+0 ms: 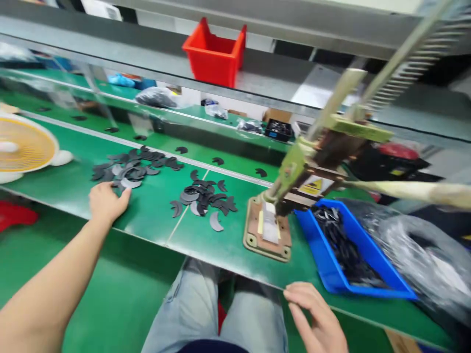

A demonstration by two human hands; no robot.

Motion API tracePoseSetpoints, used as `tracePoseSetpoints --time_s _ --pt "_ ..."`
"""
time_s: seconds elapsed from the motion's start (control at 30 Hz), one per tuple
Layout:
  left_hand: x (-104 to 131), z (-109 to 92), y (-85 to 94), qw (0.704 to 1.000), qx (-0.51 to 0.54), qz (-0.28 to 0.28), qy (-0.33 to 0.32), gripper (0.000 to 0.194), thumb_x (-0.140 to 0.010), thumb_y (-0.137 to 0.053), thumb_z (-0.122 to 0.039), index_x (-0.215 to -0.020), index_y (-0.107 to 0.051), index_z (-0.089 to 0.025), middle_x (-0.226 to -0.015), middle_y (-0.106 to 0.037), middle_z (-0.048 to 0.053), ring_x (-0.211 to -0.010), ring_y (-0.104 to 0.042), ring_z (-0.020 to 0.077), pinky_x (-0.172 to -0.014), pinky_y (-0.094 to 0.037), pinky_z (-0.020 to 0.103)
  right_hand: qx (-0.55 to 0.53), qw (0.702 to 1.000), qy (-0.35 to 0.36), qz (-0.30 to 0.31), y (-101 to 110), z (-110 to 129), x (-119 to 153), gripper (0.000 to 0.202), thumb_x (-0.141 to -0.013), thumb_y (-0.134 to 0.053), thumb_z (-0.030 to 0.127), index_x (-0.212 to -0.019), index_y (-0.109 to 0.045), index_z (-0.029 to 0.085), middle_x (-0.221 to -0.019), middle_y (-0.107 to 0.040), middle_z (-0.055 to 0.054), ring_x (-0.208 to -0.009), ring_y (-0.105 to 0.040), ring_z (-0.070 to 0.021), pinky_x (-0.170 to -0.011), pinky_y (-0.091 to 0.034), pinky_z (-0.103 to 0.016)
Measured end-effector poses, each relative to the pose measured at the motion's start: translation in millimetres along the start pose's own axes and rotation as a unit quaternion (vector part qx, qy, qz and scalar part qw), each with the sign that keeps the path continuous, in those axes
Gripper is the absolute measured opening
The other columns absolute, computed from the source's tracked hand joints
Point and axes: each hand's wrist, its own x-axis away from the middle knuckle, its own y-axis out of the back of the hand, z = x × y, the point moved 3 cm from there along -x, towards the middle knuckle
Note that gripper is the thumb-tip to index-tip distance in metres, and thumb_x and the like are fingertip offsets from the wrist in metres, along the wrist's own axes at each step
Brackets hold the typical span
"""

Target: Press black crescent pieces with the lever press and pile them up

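Note:
My left hand (107,202) reaches to the near edge of a pile of dark grey crescent-shaped pieces (134,169) on the green bench. Its thumb stands apart from the fingers, and the fingertips meet the pile; no piece is visibly gripped. My right hand (312,314) is by the bench's front edge, fingers loosely bent, thumb apart from the index finger, nothing visible in it. Between the hands lies a second, smaller pile of crescent pieces (206,193). Right of it stands a green hand press (305,166) with a pale block (270,228) on its base plate.
A blue bin (327,269) of black parts stands right of the press, beside clear plastic bags (423,250). The press's long handle (405,191) juts right. A yellow-and-white fan (27,144) is at left. A red bin (217,54) sits on the shelf above. Single crescents lie along the back strip.

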Motion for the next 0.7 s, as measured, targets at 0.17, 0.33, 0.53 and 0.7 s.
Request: tracePoseSetpoints --time_s 0.17,0.33,0.53,0.7 --pt "-43.7 38.9 2.2 0.995 0.051 -0.071 0.057 0.077 -0.096 -0.058 -0.061 -0.141 -0.055 0.001 -0.144 -0.057 0.031 -0.145 -0.045 0.0422 -0.125 -0.032 0.053 -0.002 0.970 0.176 0.165 -111.6 67.6 -93.4 0.047 -0.095 -0.066 0.027 -0.143 -0.062 0.029 -0.138 -0.068 -0.012 -0.141 -0.059 -0.0315 -0.113 -0.058 -0.050" --pt "-97.7 78.8 -8.9 0.991 0.110 -0.045 0.065 0.083 -0.092 -0.064 -0.067 -0.146 -0.056 -0.006 -0.155 -0.050 0.028 -0.150 -0.040 0.0410 -0.127 -0.029 0.056 0.018 0.903 0.186 0.386 -211.1 105.6 -157.9 0.090 -0.088 -0.078 0.047 -0.165 -0.033 0.031 -0.167 -0.043 -0.014 -0.162 -0.031 -0.0374 -0.133 -0.030 -0.067" --pt "-175.6 120.2 -36.8 0.991 0.135 0.012 -0.009 0.086 -0.095 -0.061 -0.072 -0.147 -0.057 -0.004 -0.163 -0.047 0.021 -0.151 -0.040 0.0394 -0.128 -0.028 0.057 0.061 0.886 0.254 0.382 -260.9 93.4 -178.4 0.076 -0.098 -0.061 0.041 -0.167 -0.028 0.038 -0.165 -0.049 -0.009 -0.162 -0.033 -0.0348 -0.134 -0.027 -0.063" --pt "-236.8 127.9 -68.1 0.987 0.118 0.060 -0.090 0.092 -0.105 -0.033 -0.078 -0.146 -0.056 0.001 -0.160 -0.050 0.018 -0.145 -0.048 0.0412 -0.118 -0.037 0.060 0.106 0.895 0.324 0.288 -274.1 84.2 -176.7 0.060 -0.102 -0.058 0.039 -0.159 -0.041 0.040 -0.152 -0.062 -0.003 -0.151 -0.046 -0.0312 -0.128 -0.040 -0.056"
